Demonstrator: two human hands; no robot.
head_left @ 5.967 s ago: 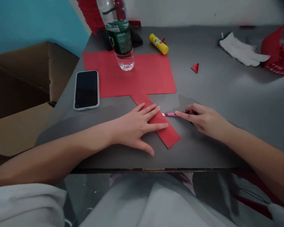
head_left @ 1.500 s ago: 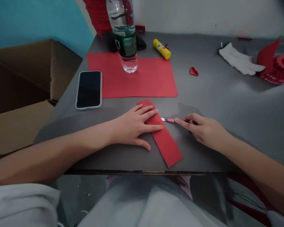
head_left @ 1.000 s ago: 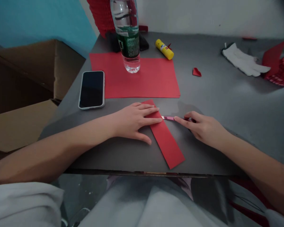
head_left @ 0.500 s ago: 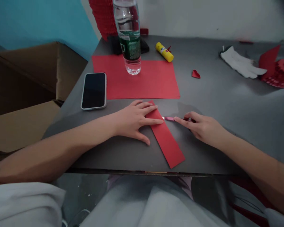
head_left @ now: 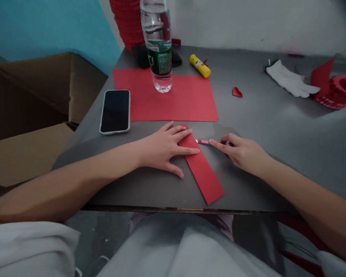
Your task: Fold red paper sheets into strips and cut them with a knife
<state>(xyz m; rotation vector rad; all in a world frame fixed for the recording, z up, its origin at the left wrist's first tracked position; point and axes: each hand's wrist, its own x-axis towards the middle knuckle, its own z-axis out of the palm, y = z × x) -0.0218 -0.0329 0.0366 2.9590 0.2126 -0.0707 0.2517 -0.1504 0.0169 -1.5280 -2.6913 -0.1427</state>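
A red paper strip (head_left: 204, 169) lies flat and slanted on the counter (head_left: 262, 111); a slim pink cutter (head_left: 203, 142) points at its edge.

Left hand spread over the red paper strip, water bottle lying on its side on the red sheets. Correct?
No: the head view shows the water bottle standing upright, not lying, on the red sheets. The left hand is spread over the red paper strip.

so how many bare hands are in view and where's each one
2. The left hand is spread flat over the upper part of the red strip; the right hand grips a slim pink tool, its tip at the strip's right edge.
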